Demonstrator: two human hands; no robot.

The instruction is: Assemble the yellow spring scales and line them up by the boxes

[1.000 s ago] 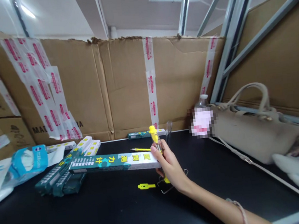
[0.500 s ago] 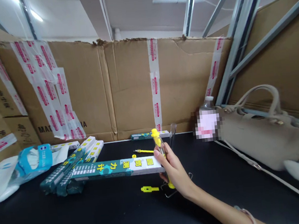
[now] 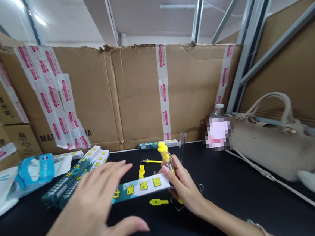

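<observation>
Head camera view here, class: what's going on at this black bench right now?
A person's right hand grips a clear tube with a yellow top, holding it upright. The left hand is spread open above a teal-and-white printed box lying on the black bench. A yellow plastic part and a slim yellow rod lie nearby, with more teal boxes to the left.

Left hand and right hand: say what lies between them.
In the head view, a teal-and-white printed box lies between the left hand and the right hand, with a yellow plastic piece just in front of it.
</observation>
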